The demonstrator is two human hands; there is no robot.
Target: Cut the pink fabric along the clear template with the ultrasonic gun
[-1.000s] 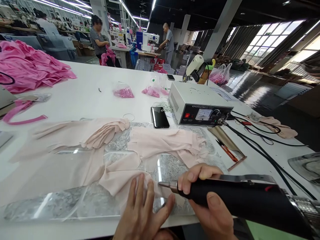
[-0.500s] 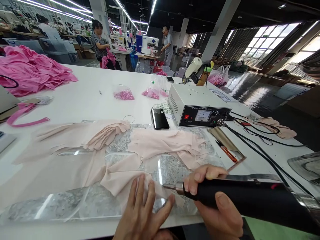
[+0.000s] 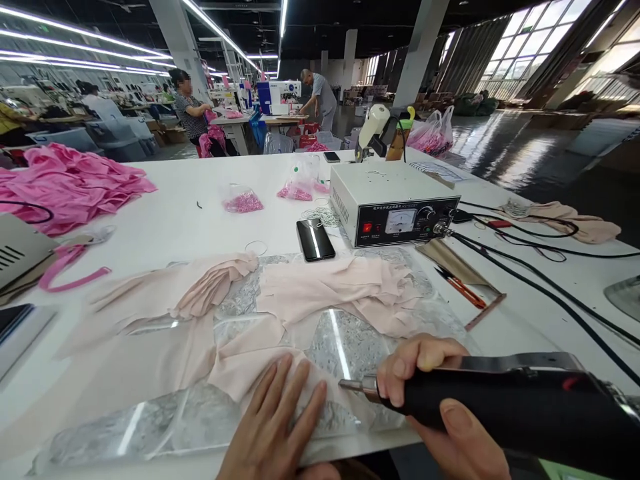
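Observation:
My left hand [image 3: 280, 413] lies flat, fingers outstretched, on a pale pink piece of fabric [image 3: 250, 379]. In my right hand [image 3: 435, 393] is a black handheld ultrasonic welding gun [image 3: 495, 400], fingers wrapped round its body. Its pointed metal tip [image 3: 353, 385] is over the fabric's right edge, just right of my left fingers; whether it touches I cannot tell. The fabric rests on a grey marbled sheet with a glossy cover [image 3: 200, 417]. Behind it lie a fanned stack of pale pink pieces [image 3: 215, 283] and another pile of them [image 3: 335, 287].
A control box [image 3: 395, 200] with thick black cables [image 3: 530, 287] stands at back right. Around it are a phone [image 3: 315, 240], an orange cutter [image 3: 463, 290] and bags of pink bits [image 3: 243, 200]. A pink fabric heap [image 3: 70, 183] lies left. People work beyond the table.
The view has shifted slightly. The tool's tip now sits a little farther right of my left fingers. My left hand stays flat on the fabric, its thumb drawn in lower.

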